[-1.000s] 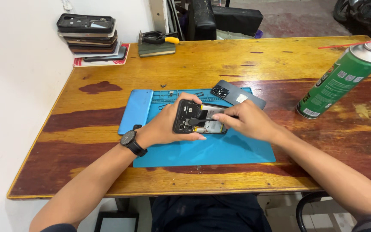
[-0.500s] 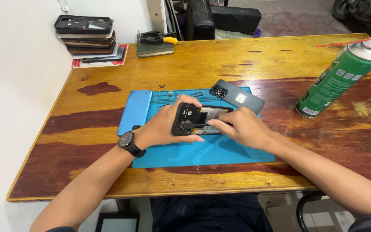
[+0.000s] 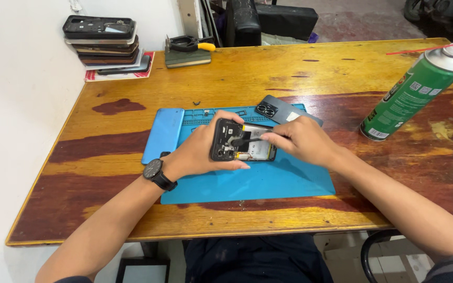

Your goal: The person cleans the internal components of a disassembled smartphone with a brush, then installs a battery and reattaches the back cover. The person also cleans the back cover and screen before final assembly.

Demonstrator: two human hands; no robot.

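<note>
Gripping opened phone (image 3: pixel 242 140) in left hand (image 3: pixel 201 149) | right hand (image 3: pixel 299 140) pinching thin tool (image 3: pixel 252 127), tip obscured

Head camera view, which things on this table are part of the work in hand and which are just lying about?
In use: opened phone, held by left hand; thin tool in right hand; blue mat.

Lying about: spray can, stack of phones, grey back cover, blue cover, pliers.

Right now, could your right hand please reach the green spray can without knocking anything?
Probably yes: the right hand has only bare wooden table between it and the green spray can, though it holds a small tool.
</note>
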